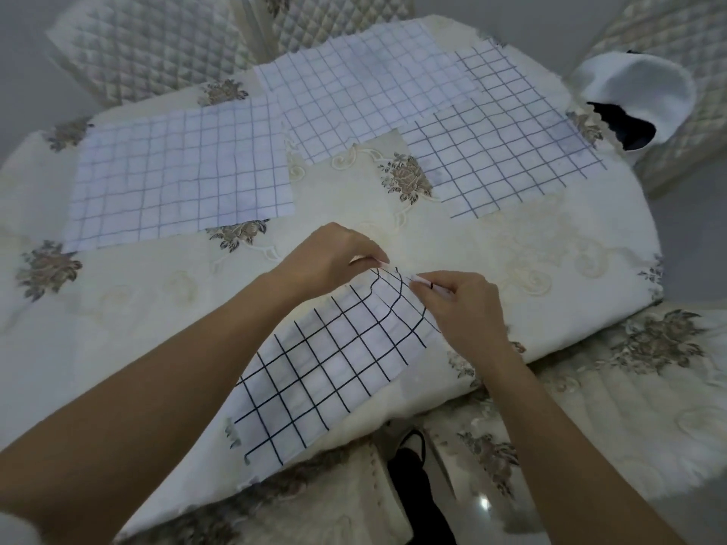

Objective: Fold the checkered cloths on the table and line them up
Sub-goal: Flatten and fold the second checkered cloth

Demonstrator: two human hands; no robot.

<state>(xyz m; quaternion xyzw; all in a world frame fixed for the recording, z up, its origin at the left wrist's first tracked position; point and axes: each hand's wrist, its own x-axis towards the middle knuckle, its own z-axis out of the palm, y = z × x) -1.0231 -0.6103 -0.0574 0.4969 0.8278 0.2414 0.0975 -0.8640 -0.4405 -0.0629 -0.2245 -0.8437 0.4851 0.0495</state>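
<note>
Cloth in hand: a bold black-checked cloth (334, 367) lies as a long strip on the near part of the counter (511, 249). Its long axis runs from the near edge away toward the far right.
Left hand: the left hand (334, 257) reaches over the strip, and its fingers (377, 259) pinch one corner of the far end.
Right hand: the right hand (464, 304) comes in from the right side, and its fingers (436, 283) pinch the other far corner, close to the left.
Key relation: the far end sits raised and bowed between the two pinches. The rest of the strip trails back toward the person, so a fold would likely bring that end down along the long axis. Both hands are equally near.
Waiting cloths: a left cloth (177, 171), a middle cloth (354, 96) and a right cloth (503, 151) lie flat and unfolded beyond the hands. The middle cloth overlaps each of the other two.
Progress: judged early, with three cloths not yet folded.
Container: a white bag (637, 92) sits on a quilted chair (668, 41) at the right and holds something dark that cannot be made out.
</note>
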